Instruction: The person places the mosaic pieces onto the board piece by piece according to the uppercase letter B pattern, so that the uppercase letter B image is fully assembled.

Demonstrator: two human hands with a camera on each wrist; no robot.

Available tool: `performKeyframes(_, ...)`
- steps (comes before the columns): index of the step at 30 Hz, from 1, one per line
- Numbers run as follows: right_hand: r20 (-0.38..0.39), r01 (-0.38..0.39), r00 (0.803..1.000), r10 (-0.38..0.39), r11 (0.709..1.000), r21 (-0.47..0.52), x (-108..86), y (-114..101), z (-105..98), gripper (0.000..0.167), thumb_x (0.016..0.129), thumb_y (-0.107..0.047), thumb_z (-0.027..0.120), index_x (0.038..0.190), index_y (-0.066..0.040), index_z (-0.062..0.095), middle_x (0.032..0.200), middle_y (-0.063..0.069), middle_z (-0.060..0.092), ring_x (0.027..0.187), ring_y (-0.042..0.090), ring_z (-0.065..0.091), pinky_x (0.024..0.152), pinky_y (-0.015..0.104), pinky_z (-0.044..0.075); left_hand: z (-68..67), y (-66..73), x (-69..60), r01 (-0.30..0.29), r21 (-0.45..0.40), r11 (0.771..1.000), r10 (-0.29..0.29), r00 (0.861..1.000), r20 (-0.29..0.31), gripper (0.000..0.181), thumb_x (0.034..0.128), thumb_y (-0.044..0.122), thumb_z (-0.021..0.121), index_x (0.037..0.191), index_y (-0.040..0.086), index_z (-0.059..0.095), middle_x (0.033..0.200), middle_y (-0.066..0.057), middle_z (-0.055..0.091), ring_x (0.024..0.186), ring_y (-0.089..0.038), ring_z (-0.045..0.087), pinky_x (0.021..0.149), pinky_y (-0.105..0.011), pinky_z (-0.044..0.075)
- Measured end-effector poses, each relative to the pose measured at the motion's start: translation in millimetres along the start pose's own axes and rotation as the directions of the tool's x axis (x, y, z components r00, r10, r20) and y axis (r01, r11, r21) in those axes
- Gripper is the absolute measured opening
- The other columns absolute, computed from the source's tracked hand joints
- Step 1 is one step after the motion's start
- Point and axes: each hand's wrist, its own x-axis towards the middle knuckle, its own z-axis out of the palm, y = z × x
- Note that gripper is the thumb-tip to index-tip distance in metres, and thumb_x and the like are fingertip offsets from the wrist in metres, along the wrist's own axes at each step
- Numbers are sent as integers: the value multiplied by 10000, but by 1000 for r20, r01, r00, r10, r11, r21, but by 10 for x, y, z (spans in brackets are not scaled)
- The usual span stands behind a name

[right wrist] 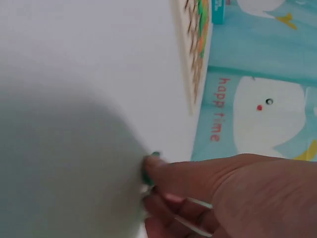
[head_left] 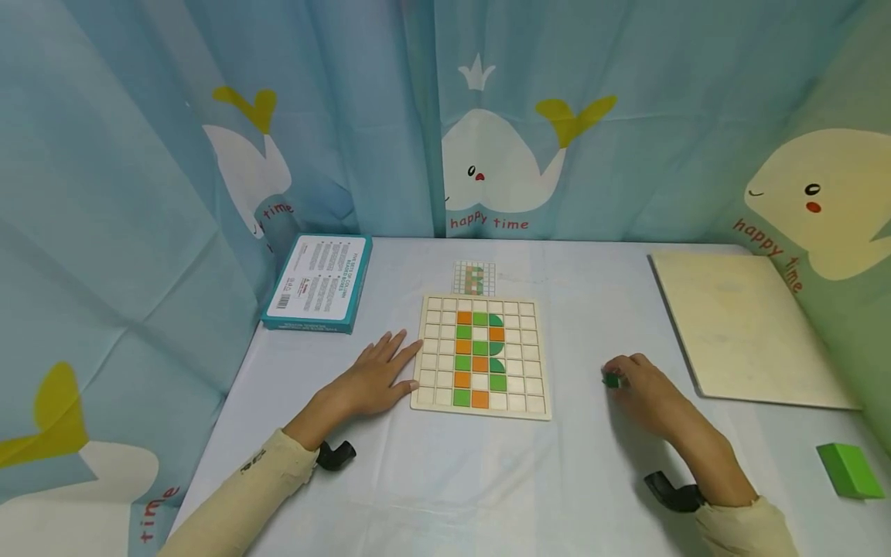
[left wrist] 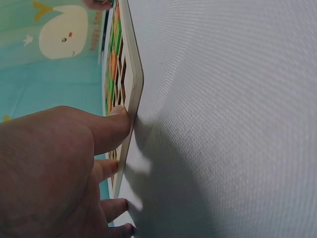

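Note:
A wooden grid board (head_left: 525,411) lies mid-table, with orange, light green and dark green tiles set in its middle columns. Some of the dark green tiles have a rounded side. My left hand (head_left: 374,379) is spread flat, its thumb and a finger touching the board's left edge; the left wrist view shows the thumb (left wrist: 118,126) on the rim. To the right of the board, my right hand (head_left: 643,391) pinches a small dark green tile (head_left: 612,381) between thumb and fingertips, just over the table. The fingers mostly cover its shape.
Behind the board lies a small printed pattern card (head_left: 475,278). A blue-edged box (head_left: 316,282) is at the back left. A large pale wooden panel (head_left: 755,329) lies on the right, with a green block (head_left: 850,470) nearer. Whale-print curtains (head_left: 390,116) surround the table.

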Motion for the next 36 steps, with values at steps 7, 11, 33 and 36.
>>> performKeyframes(7,-51,-60,997,60,998,0,57,45,31,330,972,-176,775,1130,75,629,1012,205,593,882,317,607,766,499,514,-8,3,5,6,11,1000,-6,1000,7,741,1083,507,528,1707,259,213,1780,-119,93,1643,-377,44,1306,-595,117)
performKeyframes(11,-55,-35,998,35,999,8,47,55,51,281,962,-120,772,1141,59,651,1075,242,576,886,305,600,759,487,520,-9,7,4,4,6,1000,-4,1000,3,740,1082,494,540,1705,250,223,1779,-124,100,1642,-383,49,1304,-600,117)
performKeyframes(33,-139,109,985,-105,994,24,122,-366,326,211,924,-18,779,1114,17,695,1062,178,624,902,257,651,761,440,570,2,0,9,-11,2,1000,11,1000,-7,728,1086,470,540,1701,222,240,1774,-146,115,1637,-407,62,1295,-624,127)
performKeyframes(36,-139,140,981,-137,990,18,133,-531,386,220,912,-27,794,1113,-1,708,1060,142,637,896,225,645,767,421,569,6,-2,10,-10,3,1000,10,1000,-6,730,1087,475,538,1703,229,233,1775,-140,110,1638,-402,59,1296,-620,128)
